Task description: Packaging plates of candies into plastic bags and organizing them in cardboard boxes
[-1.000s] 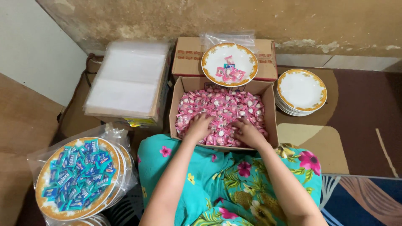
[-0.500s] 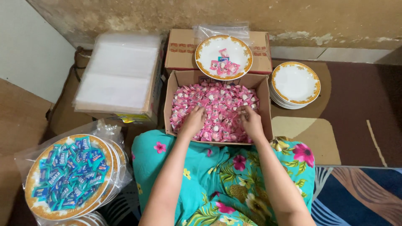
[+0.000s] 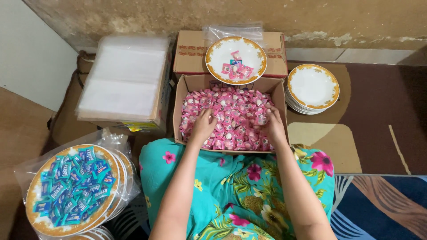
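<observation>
Pink wrapped candies (image 3: 231, 116) fill an open cardboard box (image 3: 277, 91) that sits on the floor just in front of the person's lap, its long side running left to right across the view. Both hands are down in the pile near the box's front wall. The left hand (image 3: 203, 126) rests on the candies at the left-centre, fingers curled downward into them; whether it has any closed inside its grip cannot be told from above. The right hand (image 3: 271, 126) lies at the right side of the pile, close to the right wall, with fingers bent and spread over the wrappers; again its hold, if any, is hidden. The two hands are apart, with a strip of candies between them, and the bulk of the pile lies beyond the fingertips, toward the far wall of the box.

Just past that far wall a gold-rimmed white plate (image 3: 220, 51) rests on a closed carton (image 3: 189, 53) and carries a few pink candies. It stands straight ahead, nearly midway between the two hands. To the right of the box is a stack of empty plates (image 3: 313, 86), nearer the right hand. To the left lies a pile of clear plastic bags (image 3: 122, 80), and at the near left a bagged plate of blue candies (image 3: 71, 189).
</observation>
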